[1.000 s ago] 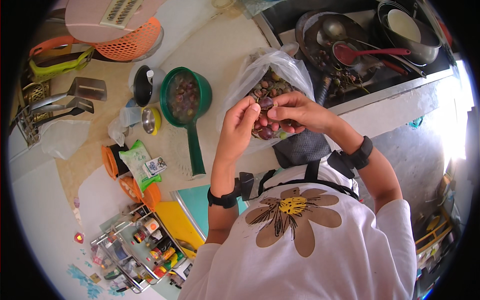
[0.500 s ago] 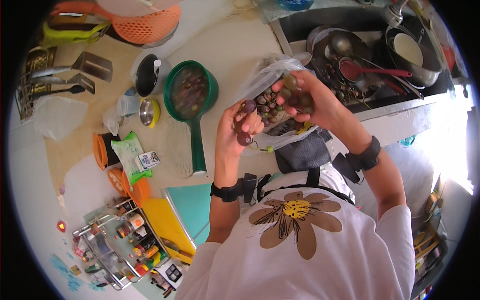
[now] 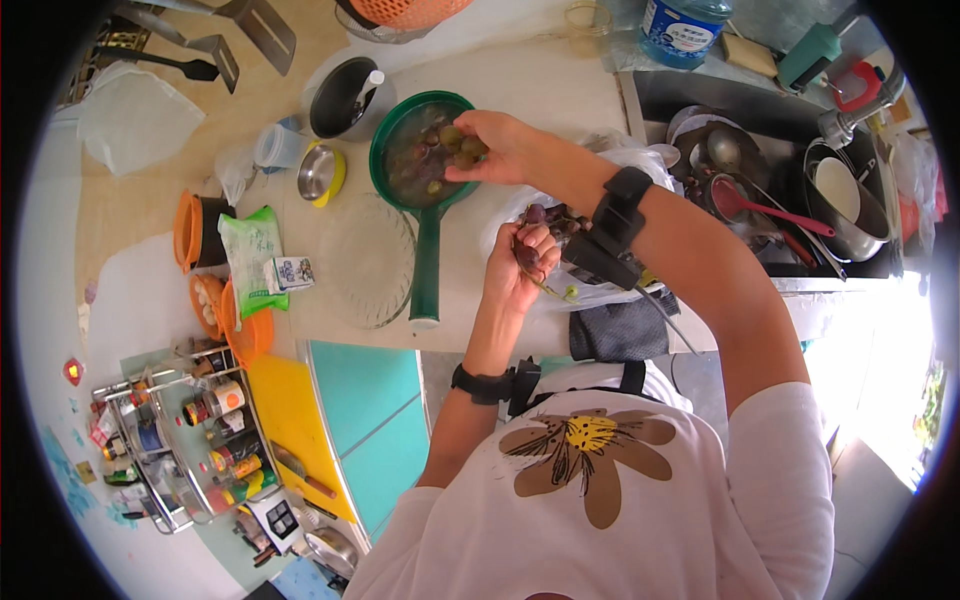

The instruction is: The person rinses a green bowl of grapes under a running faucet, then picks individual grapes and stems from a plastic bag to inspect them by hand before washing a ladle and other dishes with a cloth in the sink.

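Observation:
My right hand (image 3: 497,148) reaches over the right rim of a green long-handled water dipper (image 3: 426,255), its fingers curled round several greenish grapes (image 3: 468,152). Inside the dipper, dark red grapes (image 3: 420,155) lie in cloudy water. Closer to me, my left hand (image 3: 520,270) is closed on a small grape bunch (image 3: 526,252), and a green stem end with a tiny unripe grape (image 3: 571,293) pokes out below the fingers. An opened white plastic bag (image 3: 630,150) holding more grapes (image 3: 570,222) lies beside it, partly hidden by my right forearm.
At the right, a sink (image 3: 650,100) holds pans, ladles and a red spoon. Left of the dipper's handle sits a clear glass plate (image 3: 368,262). A black bowl (image 3: 340,98), a steel cup (image 3: 320,175) and a green packet (image 3: 250,255) stand further left.
My right hand has moved left with the grapes, from above the bag to the dipper. The left hand still holds its bunch, and the view has shifted.

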Demonstrator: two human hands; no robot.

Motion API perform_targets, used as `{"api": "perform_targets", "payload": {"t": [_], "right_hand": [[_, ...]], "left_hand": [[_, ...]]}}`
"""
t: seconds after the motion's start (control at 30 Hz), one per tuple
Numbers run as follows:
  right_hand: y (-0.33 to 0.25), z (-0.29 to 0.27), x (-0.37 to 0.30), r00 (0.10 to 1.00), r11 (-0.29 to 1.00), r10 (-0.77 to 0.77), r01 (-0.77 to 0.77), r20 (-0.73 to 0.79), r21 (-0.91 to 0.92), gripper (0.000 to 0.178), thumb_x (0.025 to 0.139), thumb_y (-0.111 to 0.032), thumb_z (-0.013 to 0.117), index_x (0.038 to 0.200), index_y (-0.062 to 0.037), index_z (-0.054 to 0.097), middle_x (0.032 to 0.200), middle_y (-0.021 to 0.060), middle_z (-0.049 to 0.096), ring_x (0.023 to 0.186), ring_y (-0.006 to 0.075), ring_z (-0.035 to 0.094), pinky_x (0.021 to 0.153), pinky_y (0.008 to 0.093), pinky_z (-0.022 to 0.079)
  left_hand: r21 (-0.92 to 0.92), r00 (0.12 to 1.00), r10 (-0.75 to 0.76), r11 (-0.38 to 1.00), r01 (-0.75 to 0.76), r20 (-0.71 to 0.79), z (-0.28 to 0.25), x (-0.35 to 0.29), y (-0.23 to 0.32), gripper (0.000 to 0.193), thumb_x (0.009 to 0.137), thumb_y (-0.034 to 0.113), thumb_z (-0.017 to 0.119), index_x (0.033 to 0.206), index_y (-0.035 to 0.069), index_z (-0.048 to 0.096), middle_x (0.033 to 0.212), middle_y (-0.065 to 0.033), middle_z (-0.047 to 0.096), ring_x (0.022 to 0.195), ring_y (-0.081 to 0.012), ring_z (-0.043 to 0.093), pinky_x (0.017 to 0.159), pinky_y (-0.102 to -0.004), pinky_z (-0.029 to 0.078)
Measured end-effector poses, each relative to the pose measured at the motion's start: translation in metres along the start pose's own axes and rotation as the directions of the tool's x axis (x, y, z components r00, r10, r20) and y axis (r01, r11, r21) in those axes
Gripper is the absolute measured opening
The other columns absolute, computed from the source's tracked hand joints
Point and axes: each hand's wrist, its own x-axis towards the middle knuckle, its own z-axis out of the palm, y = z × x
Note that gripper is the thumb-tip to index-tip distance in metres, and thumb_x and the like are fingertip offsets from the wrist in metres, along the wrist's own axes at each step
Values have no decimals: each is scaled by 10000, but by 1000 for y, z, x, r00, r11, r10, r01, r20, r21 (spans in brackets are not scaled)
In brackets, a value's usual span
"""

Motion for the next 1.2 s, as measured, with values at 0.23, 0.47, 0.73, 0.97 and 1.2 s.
{"api": "perform_targets", "payload": {"t": [0.23, 0.47, 0.73, 0.97, 1.2], "right_hand": [[-10, -14, -24, 999, 991, -25, 28, 22, -134, 368, 880, -204, 458, 1196, -18, 426, 1235, 177, 397, 1102, 292, 453, 954, 425, 379], [4, -81, -109, 937, 916, -311, 340, 157, -215, 322, 860, -214, 504, 1074, 25, 527, 975, 132, 573, 904, 207, 562, 817, 323, 448], [77, -125, -191, 819, 650, -568, 507, 82, -567, 157, 833, -81, 559, 957, 15, 567, 745, 23, 585, 651, 54, 527, 606, 207, 446], [103, -158, -246, 610, 468, -792, 564, -40, -680, 102, 829, -48, 537, 873, 23, 595, 721, 60, 598, 663, 102, 596, 589, 222, 452], [110, -187, -261, 580, 515, -801, 545, -146, -662, 129, 843, -78, 530, 880, 31, 586, 708, 68, 592, 617, 108, 563, 599, 229, 452]], "left_hand": [[-264, 970, -28, 960, 94, 241, -5, -7, 7, 185, 852, 163, 400, 698, 64, 426, 609, 2, 407, 459, -78, 286, 457, -229, 253], [-228, 950, -72, 963, 145, 302, 20, -9, 4, 202, 886, 160, 354, 720, 63, 419, 558, -9, 419, 404, -83, 281, 412, -227, 237], [86, 984, -108, 992, 96, 143, 69, 2, -25, 215, 901, 204, 357, 710, 110, 387, 529, 17, 389, 396, -72, 265, 395, -217, 234], [704, 994, -92, 703, 103, -53, 124, 48, -81, 277, 919, 304, 429, 819, 56, 503, 756, -67, 557, 723, -152, 538, 591, -273, 426], [991, 987, -114, 84, -106, 115, 128, 52, -57, 292, 877, 203, 539, 1056, -28, 542, 997, -96, 605, 904, -180, 584, 789, -283, 451]]}}
